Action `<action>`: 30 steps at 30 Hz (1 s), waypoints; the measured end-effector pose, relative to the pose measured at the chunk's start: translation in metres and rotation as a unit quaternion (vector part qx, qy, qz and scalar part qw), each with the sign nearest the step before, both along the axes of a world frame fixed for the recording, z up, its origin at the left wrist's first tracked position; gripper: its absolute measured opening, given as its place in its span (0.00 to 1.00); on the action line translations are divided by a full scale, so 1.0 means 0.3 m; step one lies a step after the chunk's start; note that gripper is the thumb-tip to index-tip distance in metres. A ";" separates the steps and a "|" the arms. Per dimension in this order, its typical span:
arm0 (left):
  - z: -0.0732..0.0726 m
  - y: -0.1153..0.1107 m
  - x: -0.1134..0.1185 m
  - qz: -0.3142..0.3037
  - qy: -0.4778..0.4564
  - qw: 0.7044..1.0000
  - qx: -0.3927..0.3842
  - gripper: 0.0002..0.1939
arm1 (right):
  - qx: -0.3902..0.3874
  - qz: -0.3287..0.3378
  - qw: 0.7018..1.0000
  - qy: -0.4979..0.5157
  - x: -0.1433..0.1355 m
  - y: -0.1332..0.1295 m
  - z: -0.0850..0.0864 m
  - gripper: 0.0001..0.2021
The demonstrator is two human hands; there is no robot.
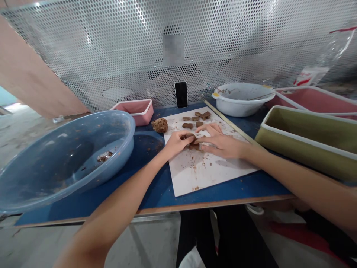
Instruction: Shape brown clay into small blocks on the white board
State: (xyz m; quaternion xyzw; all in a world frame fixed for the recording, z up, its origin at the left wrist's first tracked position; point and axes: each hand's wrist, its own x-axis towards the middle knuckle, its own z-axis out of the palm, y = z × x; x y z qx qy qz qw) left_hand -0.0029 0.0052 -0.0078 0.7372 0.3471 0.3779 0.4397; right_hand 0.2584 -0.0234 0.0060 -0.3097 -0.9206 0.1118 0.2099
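My left hand (179,144) is curled around a piece of brown clay (194,146) on a white board (184,178). From the other side my right hand (214,142) reaches over with its fingers stretched out and apart, the tips at the same clay. The hands partly hide that piece. Behind them, several small shaped blocks of clay (187,125) lie on the board. A larger rough clay lump (160,125) rests at the board's left edge. Crumbs are scattered near my wrists.
A large blue basin (111,163) stands at left, a pink tub (145,111) behind it. A wooden stick (228,121) lies along the board's right side. Beyond are a white basin (242,106), a green planter (292,143) and a phone (182,95) leaning on perforated metal mesh (125,48).
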 end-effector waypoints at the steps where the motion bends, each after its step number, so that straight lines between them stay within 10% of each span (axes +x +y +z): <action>1: 0.000 0.000 0.000 0.001 0.002 1.000 0.001 0.13 | -0.002 -0.003 1.000 0.000 0.000 0.000 0.000 0.24; 30: 0.000 -0.016 0.003 0.049 -0.033 0.994 -0.088 0.27 | 0.036 -0.065 0.995 0.061 -0.007 -0.006 0.009 0.18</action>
